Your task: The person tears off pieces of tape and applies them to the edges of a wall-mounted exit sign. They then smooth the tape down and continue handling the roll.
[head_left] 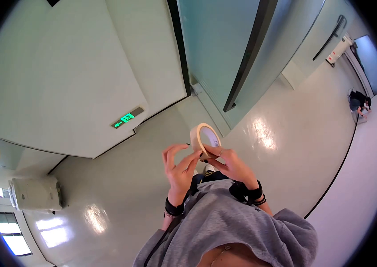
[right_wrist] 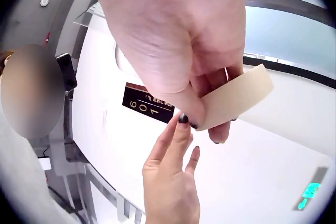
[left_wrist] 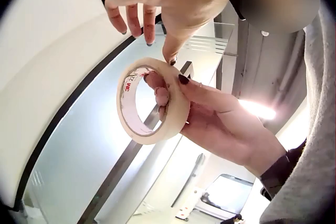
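Observation:
A roll of cream masking tape [head_left: 194,141] is held up in front of the body. My right hand [head_left: 237,169] grips it, thumb on the outer face and fingers through the core. Red 3M lettering shows inside the white core of the roll [left_wrist: 178,111] in the left wrist view. One fingertip of my left hand [head_left: 179,178] touches the roll's outer surface near the right thumb. The other left fingers stand apart from the tape, loosely bent. In the right wrist view the roll [right_wrist: 239,98] appears edge-on, with the left hand [right_wrist: 173,182] below it.
A glass door with a dark handle [head_left: 248,55] stands ahead. A green exit sign [head_left: 127,118] is on the white wall. A wrapped white unit [head_left: 35,194] stands on the floor at left. Another person [head_left: 358,102] crouches far right.

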The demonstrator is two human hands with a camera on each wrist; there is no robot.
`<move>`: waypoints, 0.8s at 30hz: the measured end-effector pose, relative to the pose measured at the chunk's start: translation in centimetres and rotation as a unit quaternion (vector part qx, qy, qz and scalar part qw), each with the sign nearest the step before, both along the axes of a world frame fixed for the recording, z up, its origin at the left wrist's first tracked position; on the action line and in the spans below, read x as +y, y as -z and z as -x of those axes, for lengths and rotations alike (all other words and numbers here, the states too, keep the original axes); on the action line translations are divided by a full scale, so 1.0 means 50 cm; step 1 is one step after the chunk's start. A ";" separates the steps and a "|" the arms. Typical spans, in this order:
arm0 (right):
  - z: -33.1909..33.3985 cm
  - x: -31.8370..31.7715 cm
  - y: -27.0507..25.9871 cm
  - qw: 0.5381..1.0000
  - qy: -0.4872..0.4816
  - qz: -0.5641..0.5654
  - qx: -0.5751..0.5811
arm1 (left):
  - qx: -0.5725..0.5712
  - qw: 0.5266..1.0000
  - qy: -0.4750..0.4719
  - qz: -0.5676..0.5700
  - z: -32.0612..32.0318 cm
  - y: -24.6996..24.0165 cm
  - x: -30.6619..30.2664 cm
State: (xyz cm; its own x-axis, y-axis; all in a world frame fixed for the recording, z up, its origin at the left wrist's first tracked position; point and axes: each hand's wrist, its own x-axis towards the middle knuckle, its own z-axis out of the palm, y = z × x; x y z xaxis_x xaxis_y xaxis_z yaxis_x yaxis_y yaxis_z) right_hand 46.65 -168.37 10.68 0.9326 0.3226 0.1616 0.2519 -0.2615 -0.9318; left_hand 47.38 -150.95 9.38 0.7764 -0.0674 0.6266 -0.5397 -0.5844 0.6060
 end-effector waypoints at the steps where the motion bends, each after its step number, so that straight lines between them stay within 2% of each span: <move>1: -0.002 -0.003 0.002 1.000 -0.005 0.001 -0.001 | 0.006 1.000 0.002 0.019 0.000 0.002 -0.003; 5: -0.009 -0.008 0.003 1.000 -0.024 -0.016 -0.010 | 0.068 0.993 -0.018 0.094 0.005 -0.001 -0.019; 7: -0.009 -0.007 0.001 0.999 -0.033 -0.017 -0.010 | 0.014 0.999 -0.033 0.010 0.006 -0.005 -0.020; 10: -0.007 -0.001 0.003 0.999 -0.027 -0.026 -0.002 | -0.043 0.997 -0.057 -0.024 0.010 0.004 -0.022; 14: -0.008 0.004 0.017 0.999 -0.027 -0.026 -0.004 | -0.024 0.995 -0.083 -0.058 0.026 0.039 -0.019; 20: -0.011 0.013 0.040 0.999 -0.024 -0.024 -0.003 | 0.002 0.997 -0.077 -0.023 0.026 0.054 -0.012; 24: -0.016 0.015 0.021 0.999 -0.048 -0.005 -0.005 | 0.023 0.994 -0.080 0.072 0.016 0.031 -0.028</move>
State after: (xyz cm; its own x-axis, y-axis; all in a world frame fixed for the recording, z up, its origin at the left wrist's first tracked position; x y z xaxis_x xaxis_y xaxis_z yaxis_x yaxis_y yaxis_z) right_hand 47.43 -167.62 9.64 0.8956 0.4089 0.1751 0.2851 -0.2255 -0.9316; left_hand 46.60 -152.35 7.82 0.7977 0.1474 0.5848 -0.4173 -0.5653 0.7116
